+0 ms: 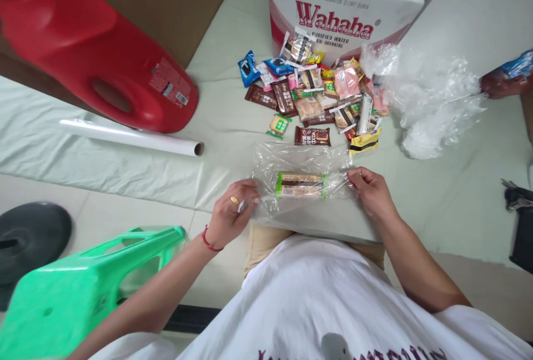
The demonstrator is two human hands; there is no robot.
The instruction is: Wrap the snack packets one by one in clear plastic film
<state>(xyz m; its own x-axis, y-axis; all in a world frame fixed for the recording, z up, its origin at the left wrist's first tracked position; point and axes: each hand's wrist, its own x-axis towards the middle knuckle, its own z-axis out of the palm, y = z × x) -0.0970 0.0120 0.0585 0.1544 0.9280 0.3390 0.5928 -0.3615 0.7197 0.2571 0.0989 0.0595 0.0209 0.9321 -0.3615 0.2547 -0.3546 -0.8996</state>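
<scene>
In front of me at the table's near edge lies a clear plastic bag [266, 166], spread flat. A wrapped biscuit pack [302, 184] with green ends sits within its outline; whether it is inside the bag or beneath it I cannot tell. My left hand [236, 204], with a ring and a red string bracelet, pinches the bag's left edge. My right hand [368, 188] grips the bag's right end between thumb and fingers. Just beyond the bag are a brown cocoa snack packet [312, 136], a green-and-white packet [278, 126] and a yellow packet [365, 142].
A pile of wrapped snacks [310, 108] lies against a Wahaha carton [341, 10]. Crumpled clear bags [433, 99] are on the right, near a bottle [506, 76]. Leftward are a red jug [145, 82], a white roll [133, 137] and, below the table, a green stool [62, 288].
</scene>
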